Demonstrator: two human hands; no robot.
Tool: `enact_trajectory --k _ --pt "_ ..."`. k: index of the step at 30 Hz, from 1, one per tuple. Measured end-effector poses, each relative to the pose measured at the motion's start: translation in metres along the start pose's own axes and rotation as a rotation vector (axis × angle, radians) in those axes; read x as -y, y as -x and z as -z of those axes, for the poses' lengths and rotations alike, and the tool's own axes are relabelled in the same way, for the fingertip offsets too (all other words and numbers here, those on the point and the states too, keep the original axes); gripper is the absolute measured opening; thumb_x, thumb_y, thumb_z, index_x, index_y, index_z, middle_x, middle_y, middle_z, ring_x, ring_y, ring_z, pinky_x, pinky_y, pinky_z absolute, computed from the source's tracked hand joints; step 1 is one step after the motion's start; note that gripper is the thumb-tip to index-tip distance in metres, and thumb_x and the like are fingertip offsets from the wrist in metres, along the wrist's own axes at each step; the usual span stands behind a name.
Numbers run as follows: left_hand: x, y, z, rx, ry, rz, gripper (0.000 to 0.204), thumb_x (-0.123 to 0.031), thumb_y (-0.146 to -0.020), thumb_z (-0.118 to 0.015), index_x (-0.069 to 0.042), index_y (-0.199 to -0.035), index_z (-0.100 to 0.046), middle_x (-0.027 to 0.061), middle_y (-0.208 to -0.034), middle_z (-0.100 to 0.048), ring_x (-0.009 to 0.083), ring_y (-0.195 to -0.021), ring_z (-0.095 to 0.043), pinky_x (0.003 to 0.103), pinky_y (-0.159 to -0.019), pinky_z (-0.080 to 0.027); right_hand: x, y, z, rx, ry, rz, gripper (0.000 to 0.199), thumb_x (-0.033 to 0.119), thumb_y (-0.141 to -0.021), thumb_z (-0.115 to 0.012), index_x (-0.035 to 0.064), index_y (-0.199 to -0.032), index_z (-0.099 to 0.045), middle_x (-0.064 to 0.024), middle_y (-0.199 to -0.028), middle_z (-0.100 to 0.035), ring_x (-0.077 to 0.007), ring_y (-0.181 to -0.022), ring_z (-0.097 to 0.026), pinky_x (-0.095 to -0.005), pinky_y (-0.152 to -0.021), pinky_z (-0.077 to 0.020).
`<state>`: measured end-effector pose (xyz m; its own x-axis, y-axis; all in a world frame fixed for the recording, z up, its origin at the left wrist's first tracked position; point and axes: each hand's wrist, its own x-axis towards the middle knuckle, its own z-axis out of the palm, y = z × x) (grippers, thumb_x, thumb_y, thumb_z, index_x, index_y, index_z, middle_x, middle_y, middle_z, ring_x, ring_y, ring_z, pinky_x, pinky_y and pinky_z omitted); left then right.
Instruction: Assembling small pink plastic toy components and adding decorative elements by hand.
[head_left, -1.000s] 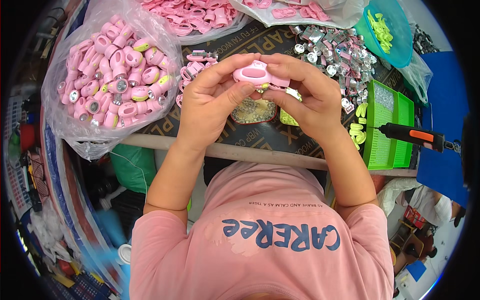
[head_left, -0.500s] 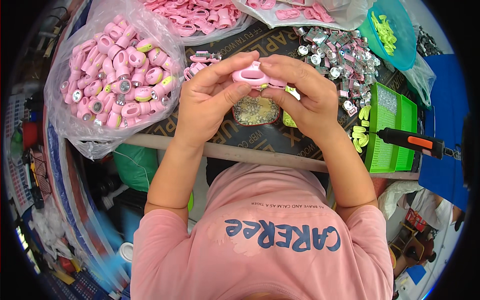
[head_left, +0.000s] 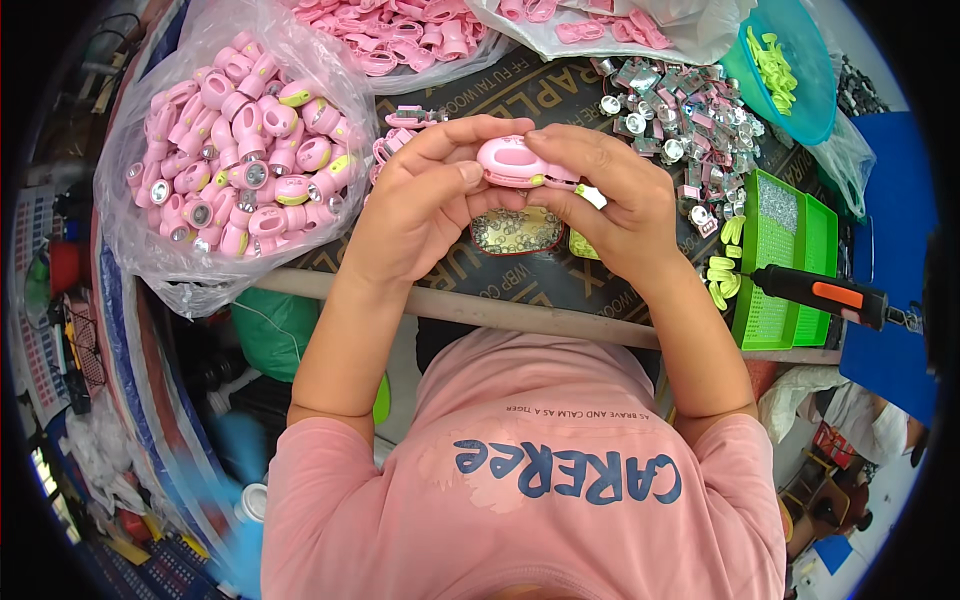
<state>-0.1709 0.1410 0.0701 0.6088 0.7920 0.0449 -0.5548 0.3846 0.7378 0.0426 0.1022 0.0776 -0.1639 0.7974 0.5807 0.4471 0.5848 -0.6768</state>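
1. Clamping a pink flashlight [head_left: 512, 166] between thumb and fingers, the right hand [head_left: 622, 198] holds it above the table [head_left: 452, 275].
2. The left hand [head_left: 408, 208] curves thumb and fingers apart around its left end; contact unclear.
3. Bare tabletop lies between the tin [head_left: 516, 247] and near edge [head_left: 480, 311].

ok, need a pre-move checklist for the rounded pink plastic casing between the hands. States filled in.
1. Rounded pink plastic casing held: ok, right hand pinches its right end.
2. Left hand supporting it: cannot tell; it's at the left end, contact unclear.
3. Casing edge fully closed: not ok, a dark gap shows near the right fingers.
4. Parts inside seated: cannot tell, shell and fingers hide them.
5. Black handheld tool with orange panel clear of both hands: ok, it's off to the right.
6. Small silver metal pieces contained: ok, in the bright green rectangular plastic tray.
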Motion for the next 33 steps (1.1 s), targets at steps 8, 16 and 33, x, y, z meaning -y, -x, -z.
enact_trajectory --k 8,16,33 --pt "-0.003 0.001 -0.001 -0.028 0.078 0.081 0.034 -0.006 -0.101 -0.052 0.005 -0.134 -0.056 0.0191 -0.137 -0.06 0.0266 -0.117 -0.066 0.041 -0.099 -0.057 0.0 0.003 0.002 0.009 0.015 0.006 0.046 0.004 -0.076 -0.083 0.0073 -0.12 -0.073 -0.0133 -0.115 -0.074 -0.0269 -0.102 -0.073 -0.0345 -0.085 -0.0606" --pt "-0.004 0.003 -0.004 -0.051 0.012 0.094 0.033 -0.003 -0.1 -0.054 0.004 -0.132 -0.057 0.0195 -0.137 -0.06 0.0269 -0.117 -0.066 0.04 -0.1 -0.057 -0.001 0.003 0.007 0.064 -0.011 0.031 0.046 0.004 -0.076 -0.083 0.0073 -0.12 -0.073 -0.0124 -0.117 -0.074 -0.0283 -0.104 -0.072 -0.0356 -0.087 -0.0602" --pt "0.018 0.011 -0.003 -0.104 -0.194 -0.108 0.05 0.009 -0.091 -0.068 0.001 -0.138 -0.053 0.0139 -0.135 -0.059 0.0225 -0.126 -0.059 0.036 -0.106 -0.052 0.005 0.015 0.0 -0.083 -0.651 -0.389 0.043 -0.012 -0.08 -0.077 -0.0021 -0.121 -0.069 -0.0131 -0.126 -0.065 -0.0212 -0.113 -0.066 -0.0327 -0.099 -0.0568"
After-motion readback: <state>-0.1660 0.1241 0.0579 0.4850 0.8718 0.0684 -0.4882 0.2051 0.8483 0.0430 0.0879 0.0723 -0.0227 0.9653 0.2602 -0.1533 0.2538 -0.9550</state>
